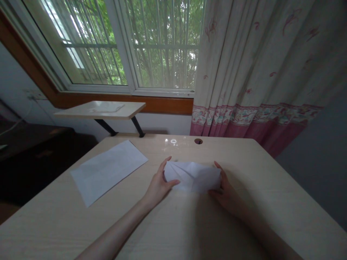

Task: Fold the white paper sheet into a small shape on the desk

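A folded white paper [195, 177] with slanting creases on its left half is held over the middle of the desk. My left hand [160, 182] grips its left end, thumb on the near face and a finger at the top corner. At the right end, my right hand [223, 187] pinches the paper between thumb and fingers. To the left, a flat white sheet [108, 169] lies at an angle on the pale wooden desk [151, 231], apart from both hands.
A small raised shelf [132, 110] with a white item on it stands at the desk's back left. A round cable hole [198, 141] is near the back edge. Behind are a barred window and a curtain [230, 72]; dark furniture [35, 151] is at the left.
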Tool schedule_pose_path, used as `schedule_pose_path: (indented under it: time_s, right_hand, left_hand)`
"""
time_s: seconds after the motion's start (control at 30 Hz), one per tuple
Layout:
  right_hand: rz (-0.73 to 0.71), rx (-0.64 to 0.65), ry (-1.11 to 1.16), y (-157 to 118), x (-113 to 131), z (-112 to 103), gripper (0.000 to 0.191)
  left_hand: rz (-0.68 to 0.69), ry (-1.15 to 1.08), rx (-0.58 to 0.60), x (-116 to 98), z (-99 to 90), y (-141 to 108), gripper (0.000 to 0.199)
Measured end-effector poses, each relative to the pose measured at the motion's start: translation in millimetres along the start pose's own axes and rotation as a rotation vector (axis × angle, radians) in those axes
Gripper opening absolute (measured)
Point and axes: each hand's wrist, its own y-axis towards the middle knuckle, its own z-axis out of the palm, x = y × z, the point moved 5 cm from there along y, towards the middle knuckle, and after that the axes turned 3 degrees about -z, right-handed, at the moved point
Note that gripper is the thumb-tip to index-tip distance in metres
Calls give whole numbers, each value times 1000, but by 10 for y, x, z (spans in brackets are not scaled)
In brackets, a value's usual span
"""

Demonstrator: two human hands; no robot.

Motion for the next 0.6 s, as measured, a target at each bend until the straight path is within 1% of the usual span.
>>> schedule_pose_path:
  time_s: [0.07, 0.13, 0.23, 0.3, 0.33, 0.4, 0.47, 0.6]
  right_hand:
    - [9, -20, 48, 1, 26, -6, 98]
    - [7, -46, 96, 4, 54, -16, 95]
    - [2, -95, 149, 18, 62, -33, 83]
    - [1, -107, 185, 33, 43, -32, 72]
    - [3, -109, 207, 41, 32, -30, 65]
    - [8, -112, 229, 54, 18, -34, 53]
    - [23, -125, 202, 59, 24, -55, 44]
    - [92, -138, 176, 49, 61, -102, 38]
  left_hand:
    - [-39, -137, 8, 0, 45, -9, 91]
    - [-70, -202, -20, -3, 59, -14, 84]
    - [-33, -175, -74, -23, 45, -20, 65]
    - [6, -140, -61, -24, 54, -26, 59]
    - [4, -127, -39, -8, 67, -29, 60]
    - [-42, -114, 20, 48, 100, -33, 66]
    - [-64, -101, 56, 86, 116, -32, 72]
    - [36, -28, 20, 46, 89, -17, 82]
